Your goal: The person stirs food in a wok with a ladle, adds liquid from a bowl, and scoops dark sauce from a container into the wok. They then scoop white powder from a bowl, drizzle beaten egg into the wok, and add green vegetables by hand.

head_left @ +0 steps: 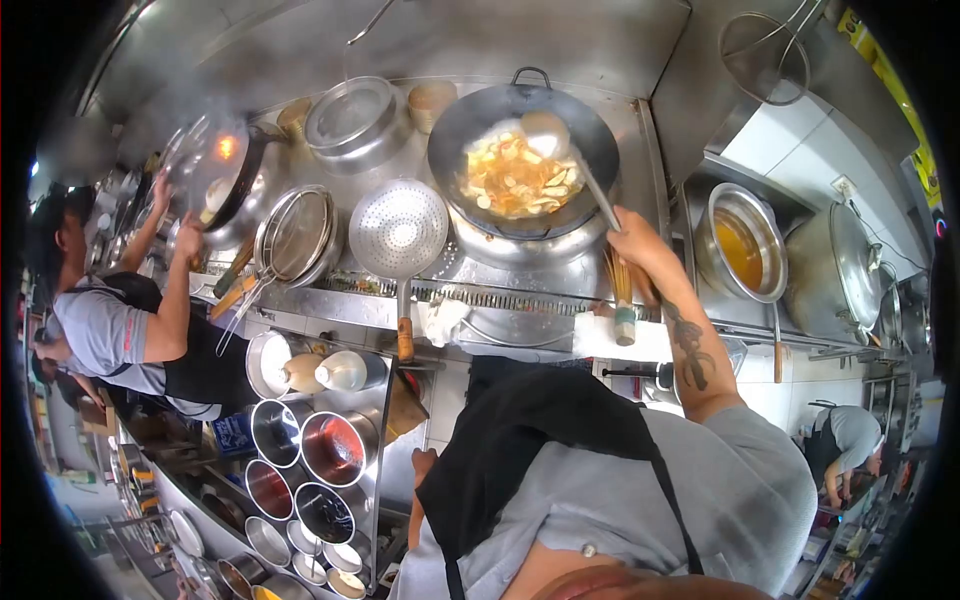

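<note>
Right hand (632,238) clenches a ladle (600,195) in the wok (455,125) of sliced food (515,180), twelve o'clock. Left hand (424,462): can't tell. Sauce pots (369,432), eight o'clock.

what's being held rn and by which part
A ladle, in the right hand, by its handle, well back from the bowl; for the left hand, cannot tell.

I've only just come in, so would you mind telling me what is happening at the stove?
The person's right hand grips a long ladle, its bowl in a wok of sliced food in liquid. The left hand is down beside the black apron, away from the stove. Further left, a co-worker handles another wok, with an orange glow beside it.
</note>
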{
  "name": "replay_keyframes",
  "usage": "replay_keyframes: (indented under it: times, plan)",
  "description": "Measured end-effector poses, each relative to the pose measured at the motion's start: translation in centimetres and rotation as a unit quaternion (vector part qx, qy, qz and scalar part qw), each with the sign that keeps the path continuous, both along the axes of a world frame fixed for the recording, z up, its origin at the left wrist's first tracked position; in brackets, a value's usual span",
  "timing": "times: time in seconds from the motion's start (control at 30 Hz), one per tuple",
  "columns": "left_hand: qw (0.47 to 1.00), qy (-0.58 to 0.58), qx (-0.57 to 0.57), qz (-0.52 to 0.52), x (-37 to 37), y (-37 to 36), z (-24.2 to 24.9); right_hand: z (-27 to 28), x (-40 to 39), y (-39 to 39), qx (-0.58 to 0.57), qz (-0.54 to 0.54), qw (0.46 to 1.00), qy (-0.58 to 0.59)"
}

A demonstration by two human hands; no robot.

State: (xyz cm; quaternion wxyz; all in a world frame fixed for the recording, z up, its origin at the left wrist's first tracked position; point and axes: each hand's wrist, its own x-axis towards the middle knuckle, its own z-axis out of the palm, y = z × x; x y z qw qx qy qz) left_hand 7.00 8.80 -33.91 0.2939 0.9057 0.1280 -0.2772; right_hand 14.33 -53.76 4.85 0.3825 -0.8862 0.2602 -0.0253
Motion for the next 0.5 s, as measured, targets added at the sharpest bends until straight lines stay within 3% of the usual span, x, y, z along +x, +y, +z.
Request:
replay_keyframes:
  times: [0.07, 0.17, 0.2, 0.27, 0.33, 0.4, 0.47, 0.5]
  plan:
    - [0.997, 0.024, -0.027, 0.062, 0.0, -1.5, 3.1, -4.7, 2.7, -1.6, -0.267, -0.022, 0.963, -0.032]
    - [1.0, -0.001, -0.003, -0.008, -0.2, -1.1, 0.6, -7.5, 6.3, -0.1, -0.076, -0.059, 0.995, -0.02]
    - [1.0, -0.017, -0.003, -0.006, -0.3, -1.4, 0.7, -8.3, 6.6, 1.0, 0.08, -0.073, 0.992, -0.066]
    - [0.999, -0.049, -0.004, 0.003, -0.4, -1.8, 1.1, -6.1, 5.8, 3.1, 0.35, -0.051, 0.934, -0.04]
    - [0.999, -0.026, -0.017, 0.021, 0.2, -1.8, 0.9, -1.2, 1.4, 4.3, 0.531, -0.062, 0.837, -0.116]
    - [0.999, -0.022, -0.027, 0.04, -0.2, -1.6, 0.6, -1.2, -0.1, 1.7, 0.51, -0.082, 0.854, -0.06]
    - [0.997, -0.039, -0.038, 0.058, -1.1, -1.7, 0.3, -2.8, 0.0, -0.4, 0.322, -0.034, 0.946, 0.017]
    - [0.996, -0.044, -0.039, 0.06, -1.5, -1.7, 0.1, -3.4, 0.4, 0.3, 0.236, -0.039, 0.971, -0.005]
